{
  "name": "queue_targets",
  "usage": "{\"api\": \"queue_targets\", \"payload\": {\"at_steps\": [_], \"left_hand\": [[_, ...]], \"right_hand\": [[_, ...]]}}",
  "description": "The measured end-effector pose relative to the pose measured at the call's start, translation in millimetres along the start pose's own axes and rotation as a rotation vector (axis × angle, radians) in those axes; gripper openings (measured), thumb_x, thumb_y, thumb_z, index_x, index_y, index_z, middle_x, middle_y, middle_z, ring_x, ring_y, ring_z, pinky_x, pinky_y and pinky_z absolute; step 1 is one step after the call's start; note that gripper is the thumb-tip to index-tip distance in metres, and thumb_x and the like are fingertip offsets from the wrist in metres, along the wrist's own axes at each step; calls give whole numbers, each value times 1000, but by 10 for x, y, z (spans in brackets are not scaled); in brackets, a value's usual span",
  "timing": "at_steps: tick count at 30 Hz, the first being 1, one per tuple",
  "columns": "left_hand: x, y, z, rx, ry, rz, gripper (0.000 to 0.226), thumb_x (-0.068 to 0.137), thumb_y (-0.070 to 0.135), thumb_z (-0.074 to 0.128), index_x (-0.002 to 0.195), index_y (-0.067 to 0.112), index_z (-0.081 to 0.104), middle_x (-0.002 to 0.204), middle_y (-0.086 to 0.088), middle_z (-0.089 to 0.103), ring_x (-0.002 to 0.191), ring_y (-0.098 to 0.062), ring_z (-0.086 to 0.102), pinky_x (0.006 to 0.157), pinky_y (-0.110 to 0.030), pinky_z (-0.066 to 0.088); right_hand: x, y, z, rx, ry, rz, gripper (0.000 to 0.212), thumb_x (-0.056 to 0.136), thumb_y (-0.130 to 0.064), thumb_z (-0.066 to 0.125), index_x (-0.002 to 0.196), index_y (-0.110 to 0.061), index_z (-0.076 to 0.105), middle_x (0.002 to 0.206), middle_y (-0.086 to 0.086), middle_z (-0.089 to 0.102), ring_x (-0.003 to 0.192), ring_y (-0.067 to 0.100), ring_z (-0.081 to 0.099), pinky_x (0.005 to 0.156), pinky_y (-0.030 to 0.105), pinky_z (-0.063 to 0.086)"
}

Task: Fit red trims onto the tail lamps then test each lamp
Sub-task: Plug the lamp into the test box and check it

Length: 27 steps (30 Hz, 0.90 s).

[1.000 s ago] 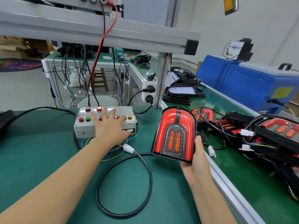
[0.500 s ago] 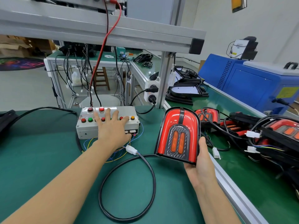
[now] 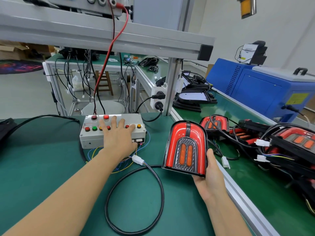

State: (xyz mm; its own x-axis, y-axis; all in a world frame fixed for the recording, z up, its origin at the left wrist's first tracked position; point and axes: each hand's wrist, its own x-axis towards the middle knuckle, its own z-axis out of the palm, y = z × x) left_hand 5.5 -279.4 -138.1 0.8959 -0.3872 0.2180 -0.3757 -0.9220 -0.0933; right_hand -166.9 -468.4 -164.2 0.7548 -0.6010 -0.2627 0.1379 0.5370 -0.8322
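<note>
Left hand (image 3: pixel 117 138) fingers spread on button box (image 3: pixel 112 132), right hand (image 3: pixel 210 174) fingers gripping tail lamp (image 3: pixel 185 147)

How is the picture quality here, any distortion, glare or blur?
Head view: wide-angle bending curves the overhead beam and bench rail; lighting even, shadows soft; the held tail lamp is sharp with faint sheen; the lamp pile at right looks smeared.

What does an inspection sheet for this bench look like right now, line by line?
Surface: green mat, aluminium edge rail.
Job's things: tail lamp held upright; button box.
Clutter: more lamps piled right of the rail.
Hands: left hand spread flat over the buttons; right hand grips the lamp's lower right edge.
Cables: black cable looped on mat, white connector; red lead hanging from above.
Surroundings: blue cabinet, overhead beam.
</note>
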Motion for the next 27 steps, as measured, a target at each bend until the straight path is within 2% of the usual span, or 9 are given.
{"api": "queue_targets", "payload": {"at_steps": [4, 8, 14, 17, 22, 27], "left_hand": [[-4, 3, -33, 13, -22, 0, 65, 87, 55, 48, 146, 38, 27, 154, -5, 22, 145, -33, 2, 109, -66, -5], [-9, 5, -56, 27, -30, 9, 64, 88, 54, 48, 146, 37, 28, 154, -6, 21, 145, -34, 1, 108, -66, -5], [-18, -8, -71, 28, -23, 21, 62, 89, 49, 48, 146, 36, 28, 155, -7, 19, 145, -34, -1, 109, -66, -5], [-11, -3, -88, 30, -33, 23, 61, 90, 46, 49, 146, 36, 27, 155, -7, 19, 145, -35, -1, 109, -66, -6], [-6, -22, -83, 38, -40, 26, 62, 90, 47, 48, 146, 37, 26, 156, -7, 18, 145, -35, 0, 109, -67, -6], [8, -25, -98, 37, -41, 29, 60, 90, 46, 48, 146, 38, 27, 155, -7, 18, 145, -35, -1, 109, -67, -7]], "right_hand": [[-16, -25, -36, -21, -1, 37, 32, 99, -39, 49, 107, -18, 71, 100, 3, 76, 85, 13, 73, 76, 33, 53], [-26, -65, -47, -95, -23, 62, 27, 96, -34, 55, 108, -17, 72, 104, 8, 74, 95, 21, 70, 84, 39, 55], [1, -140, -58, -168, -17, 127, 28, 101, -32, 47, 105, -15, 68, 92, 7, 76, 74, 17, 74, 68, 36, 54], [8, -164, -66, -173, -16, 162, 28, 102, -31, 47, 105, -13, 68, 91, 8, 76, 74, 18, 74, 66, 36, 55], [14, -210, -60, -146, -20, 213, 28, 102, -27, 45, 95, -12, 68, 84, 9, 76, 68, 19, 74, 53, 31, 57], [12, -247, -57, -172, -37, 222, 28, 103, -26, 44, 96, -13, 68, 85, 10, 76, 68, 20, 74, 53, 32, 58]]}}
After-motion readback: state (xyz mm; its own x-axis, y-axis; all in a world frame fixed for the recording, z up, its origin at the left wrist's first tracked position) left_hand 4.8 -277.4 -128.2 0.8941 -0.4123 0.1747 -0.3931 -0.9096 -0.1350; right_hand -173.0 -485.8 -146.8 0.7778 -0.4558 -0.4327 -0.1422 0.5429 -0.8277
